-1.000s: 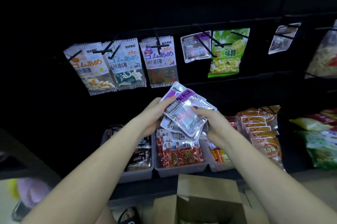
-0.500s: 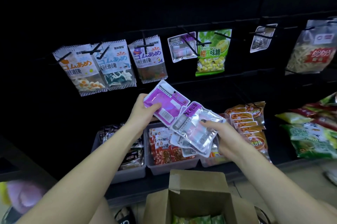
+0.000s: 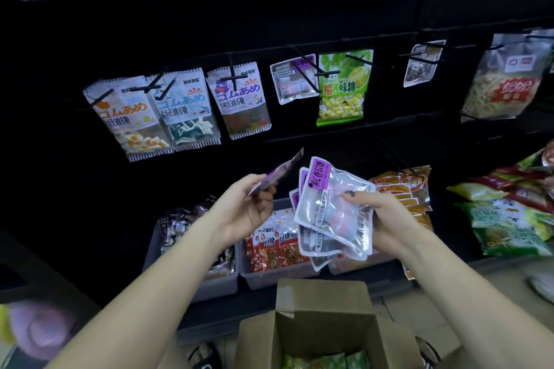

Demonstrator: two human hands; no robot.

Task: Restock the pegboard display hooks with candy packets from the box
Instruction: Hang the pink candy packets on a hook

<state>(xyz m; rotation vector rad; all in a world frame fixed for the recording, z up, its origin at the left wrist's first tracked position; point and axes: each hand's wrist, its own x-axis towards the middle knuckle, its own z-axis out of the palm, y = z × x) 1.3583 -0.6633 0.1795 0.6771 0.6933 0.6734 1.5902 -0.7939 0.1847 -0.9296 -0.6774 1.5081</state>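
Your left hand [image 3: 245,209] pinches a single purple-labelled candy packet [image 3: 280,172] between thumb and fingers, turned nearly edge-on and tilted up toward the pegboard [image 3: 344,134]. Your right hand [image 3: 386,218] grips a fanned stack of clear purple-labelled packets [image 3: 332,212], thumb pressed across the top one, fingers curled behind. The single packet sits just beside the stack's upper left corner, apart from it.

On the pegboard's middle row, a matching clear packet [image 3: 292,79] hangs on a black hook [image 3: 305,74], beside a green durian candy bag [image 3: 343,88] to its right and a gummy packet with a bear [image 3: 239,98] to its left. Two more gummy packets [image 3: 156,116] hang farther left.

The open cardboard box [image 3: 323,320] sits at the bottom, below your hands, with green packets [image 3: 326,361] showing inside. Clear bins of snacks [image 3: 269,248] line the shelf under the pegboard.
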